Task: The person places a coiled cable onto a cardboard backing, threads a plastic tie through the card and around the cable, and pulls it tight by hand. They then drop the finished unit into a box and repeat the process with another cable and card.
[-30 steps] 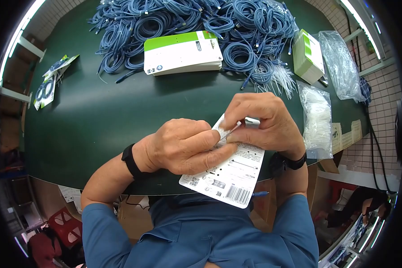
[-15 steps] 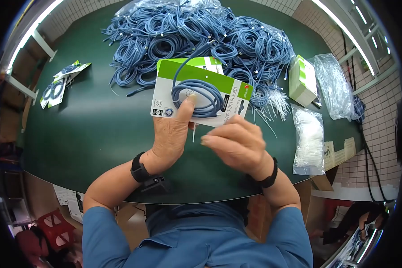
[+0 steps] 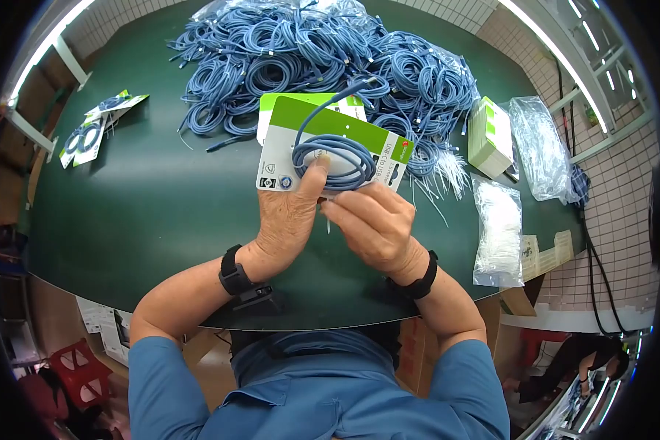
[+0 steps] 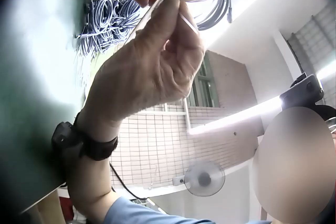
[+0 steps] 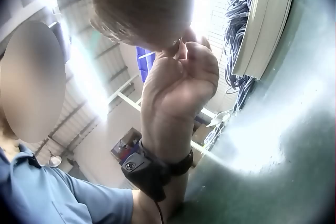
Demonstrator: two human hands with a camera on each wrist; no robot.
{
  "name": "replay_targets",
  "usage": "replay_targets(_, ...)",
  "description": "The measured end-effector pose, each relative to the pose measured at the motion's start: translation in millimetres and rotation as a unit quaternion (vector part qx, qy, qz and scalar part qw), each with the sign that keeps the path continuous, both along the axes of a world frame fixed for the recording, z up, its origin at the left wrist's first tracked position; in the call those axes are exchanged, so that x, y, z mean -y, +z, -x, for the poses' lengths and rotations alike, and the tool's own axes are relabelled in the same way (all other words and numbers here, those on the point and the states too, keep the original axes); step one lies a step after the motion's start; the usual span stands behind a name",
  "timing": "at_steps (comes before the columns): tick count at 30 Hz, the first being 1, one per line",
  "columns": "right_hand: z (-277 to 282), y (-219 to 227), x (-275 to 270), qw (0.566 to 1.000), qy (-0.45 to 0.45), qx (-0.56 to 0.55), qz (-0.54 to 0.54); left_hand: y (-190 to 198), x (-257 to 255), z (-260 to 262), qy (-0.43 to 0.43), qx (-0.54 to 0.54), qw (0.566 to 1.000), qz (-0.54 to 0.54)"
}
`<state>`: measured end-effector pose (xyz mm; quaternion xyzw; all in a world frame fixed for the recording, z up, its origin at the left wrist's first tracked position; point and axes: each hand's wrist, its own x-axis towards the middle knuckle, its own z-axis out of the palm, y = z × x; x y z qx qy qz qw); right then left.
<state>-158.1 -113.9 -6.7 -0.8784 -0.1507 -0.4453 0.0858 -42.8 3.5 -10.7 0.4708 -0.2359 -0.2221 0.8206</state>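
Observation:
In the head view my left hand (image 3: 280,224) holds up a green-and-white retail card (image 3: 282,136), front side showing, its thumb pressing on a coiled blue USB-C cable (image 3: 358,154) on the card. One cable end rises above the card's top edge. My right hand (image 3: 380,224) is at the card's lower edge, thumb and fingertips pinched together beside the left thumb. A white cable tie (image 3: 328,228) shows below the card there. In the left wrist view, a thin white strip (image 4: 188,24) runs by the right hand's pinching fingers. The card's back is hidden.
A large heap of coiled blue cables (image 3: 271,51) covers the back of the green table (image 3: 125,235). Behind the held card lies a card stack (image 3: 268,110); another stack (image 3: 491,136) stands right. Loose white ties (image 3: 447,172), a bag of ties (image 3: 499,235) and finished cards (image 3: 88,139) lie around.
The card has turned from its printed back to its front and is held farther out over the table. Since half a second ago, the right hand has moved left to the card's lower edge.

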Motion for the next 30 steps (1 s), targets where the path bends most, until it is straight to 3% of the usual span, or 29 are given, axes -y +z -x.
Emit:
replay_targets(6,2.0,3.9,-13.4,0.998,0.065,0.01,-0.005,11.1,-4.9,-7.0,-0.039,-0.076,0.996,-0.031)
replay_targets(10,-4.1,2.2,-6.6,0.999,0.033,-0.018,-0.014,-5.4,2.7,-6.9,0.007,0.01,1.0,0.028)
replay_targets(14,-6.3,0.8,-4.9,0.998,-0.054,0.019,-0.015,-7.0,-2.9,-6.7,-0.009,0.045,0.999,-0.015)
replay_targets(17,-7.4,5.6,-9.1,0.994,-0.097,-0.03,-0.042,-13.6,-3.4,-10.9,-0.009,0.054,0.998,-0.033)
replay_targets(19,-8.4,2.7,-7.7,0.994,-0.089,-0.029,-0.061,-16.6,-2.5,-10.2,-0.009,0.059,0.997,-0.042)
replay_targets(22,-9.8,-4.0,-5.7,0.992,-0.071,-0.027,-0.098,-9.0,-1.3,-3.1,-0.004,-0.022,1.0,-0.012)
replay_targets(30,-10.9,-11.8,-9.1,0.987,-0.048,-0.012,-0.151,-8.1,-4.5,-5.2,-0.006,0.025,0.999,-0.023)
